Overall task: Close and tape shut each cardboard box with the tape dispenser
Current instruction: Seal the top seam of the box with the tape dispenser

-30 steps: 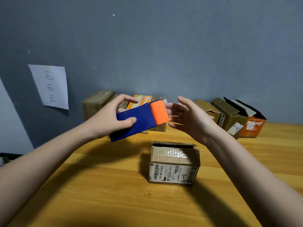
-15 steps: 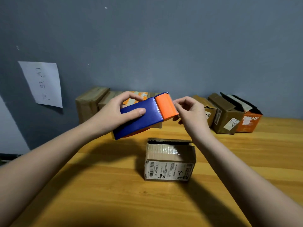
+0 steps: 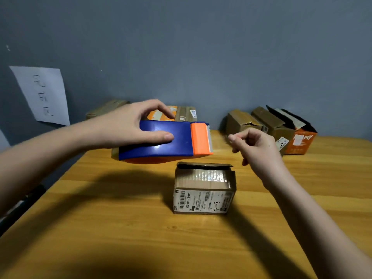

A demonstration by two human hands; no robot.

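Small cardboard box (image 3: pixel 203 190) mid-table (image 3: pixel 120 238), well in from the near edge; flaps folded down, far flap slightly lifted, contents hidden. Looks light and stiff; likely slides, so steady its sides. Above it, left hand (image 3: pixel 128 125) grips the blue-and-orange tape dispenser (image 3: pixel 167 140) around its body. Right hand (image 3: pixel 255 146) beside the cutter, fingertips pinched, tape not discernible. Open boxes (image 3: pixel 271 125) along the far edge, interiors unseen.

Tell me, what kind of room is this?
Probably a small packing corner. Cardboard boxes line a grey wall, one labelled box waits on a wooden table, and the left hand holds a tape dispenser.
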